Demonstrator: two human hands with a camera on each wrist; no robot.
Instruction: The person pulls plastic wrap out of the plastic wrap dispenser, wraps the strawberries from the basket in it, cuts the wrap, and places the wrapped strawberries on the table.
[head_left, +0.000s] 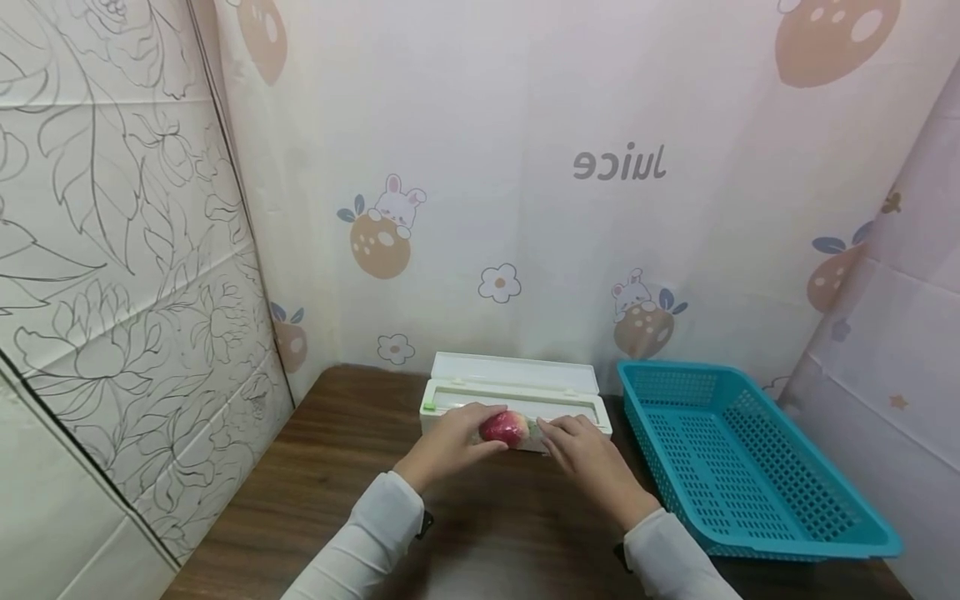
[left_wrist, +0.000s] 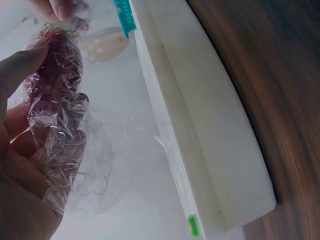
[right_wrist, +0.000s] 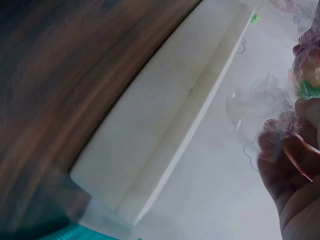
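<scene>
A red fruit (head_left: 506, 428) with a pale yellowish side is wrapped in crinkled clear cling film (left_wrist: 65, 125); green shows at one end. My left hand (head_left: 453, 442) grips it, thumb on one side and fingers behind. At the fruit's right end, my right hand (head_left: 588, 458) pinches bunched film (right_wrist: 280, 125) between thumb and fingers. Loose film hangs from the bundle in both wrist views. Just beyond the hands stands a white cling film dispenser (head_left: 431, 419), its lid (head_left: 517, 372) raised at the back. A green slider (left_wrist: 193, 226) sits at the dispenser's left end.
To the right of the dispenser lies a teal perforated basket (head_left: 787, 548). Beneath everything is a dark wooden table (head_left: 322, 467). A printed curtain (head_left: 465, 208) hangs behind it, with patterned panels at left and right.
</scene>
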